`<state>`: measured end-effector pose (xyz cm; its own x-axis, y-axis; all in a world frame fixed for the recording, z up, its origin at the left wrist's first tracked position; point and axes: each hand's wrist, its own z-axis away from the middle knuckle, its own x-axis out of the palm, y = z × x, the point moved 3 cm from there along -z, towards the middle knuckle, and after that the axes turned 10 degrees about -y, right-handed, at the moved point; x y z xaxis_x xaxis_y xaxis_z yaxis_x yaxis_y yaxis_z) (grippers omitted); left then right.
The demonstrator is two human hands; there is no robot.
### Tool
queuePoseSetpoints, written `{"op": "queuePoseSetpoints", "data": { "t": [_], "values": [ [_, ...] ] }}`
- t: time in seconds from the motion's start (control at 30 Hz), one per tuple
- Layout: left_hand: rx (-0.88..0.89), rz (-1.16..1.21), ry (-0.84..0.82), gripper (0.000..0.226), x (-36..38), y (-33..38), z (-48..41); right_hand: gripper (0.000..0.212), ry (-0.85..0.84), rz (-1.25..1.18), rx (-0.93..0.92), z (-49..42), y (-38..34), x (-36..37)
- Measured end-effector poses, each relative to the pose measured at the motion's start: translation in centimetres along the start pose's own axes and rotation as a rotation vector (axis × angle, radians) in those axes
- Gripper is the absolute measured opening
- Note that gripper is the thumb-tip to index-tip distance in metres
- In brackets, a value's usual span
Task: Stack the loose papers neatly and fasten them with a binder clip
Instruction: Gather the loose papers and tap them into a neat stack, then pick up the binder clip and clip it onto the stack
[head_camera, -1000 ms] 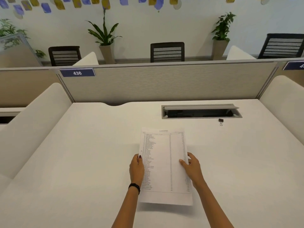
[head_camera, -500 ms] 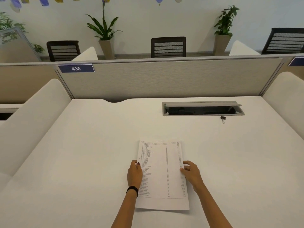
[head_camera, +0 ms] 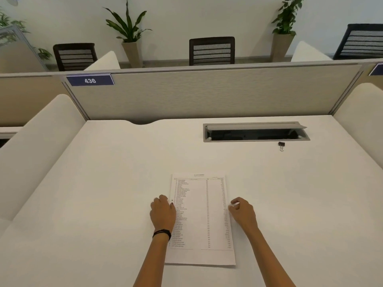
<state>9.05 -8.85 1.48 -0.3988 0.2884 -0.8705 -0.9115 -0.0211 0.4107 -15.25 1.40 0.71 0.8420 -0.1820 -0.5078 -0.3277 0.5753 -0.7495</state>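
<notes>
Left hand (head_camera: 162,213), right hand (head_camera: 242,212): fingers curled against opposite long edges of the papers (head_camera: 199,214), likely squaring them; pinching or pressing, cannot tell. Papers: flat on worktop (head_camera: 103,204). 1 binder clip (head_camera: 281,145): well beyond papers, rightward, untouched.

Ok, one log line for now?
white printed paper stack: flat on white desk | left hand, right hand: at its side edges, grip unclear | small black binder clip: untouched

The papers (head_camera: 200,220) lie flat on the desk (head_camera: 103,183) between my hands: left hand (head_camera: 162,213) at their left edge, right hand (head_camera: 242,213) at their right, fingers curled. The binder clip (head_camera: 281,145) sits well apart, by the cable tray (head_camera: 256,140).
</notes>
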Motion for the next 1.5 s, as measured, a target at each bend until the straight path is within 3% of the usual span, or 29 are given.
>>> {"op": "queuePoseSetpoints", "data": {
  "t": [0.17,0.4,0.8,1.03,1.5],
  "values": [
    [0.268,0.186,0.057,0.033,-0.8,4.2,-1.7,0.018,0.105,-0.025,-0.052,-1.1,0.3,-2.8],
    [0.542,0.188,-0.131,0.032,0.4,11.8,-5.4,0.021,0.226,-0.078,-0.158,-3.8,1.6,-8.7],
    [0.497,0.115,-0.465,0.053,6.2,18.5,-9.9,0.032,0.370,0.025,-0.158,-12.5,3.2,-16.8],
    [0.519,0.034,-0.475,0.055,7.7,18.5,-12.0,0.045,0.349,0.061,-0.132,-18.1,3.2,-19.7],
    [0.588,-0.048,-0.410,0.058,8.6,18.1,-12.3,0.045,0.344,0.292,-0.023,-24.6,2.0,-21.4]
  ]
}}
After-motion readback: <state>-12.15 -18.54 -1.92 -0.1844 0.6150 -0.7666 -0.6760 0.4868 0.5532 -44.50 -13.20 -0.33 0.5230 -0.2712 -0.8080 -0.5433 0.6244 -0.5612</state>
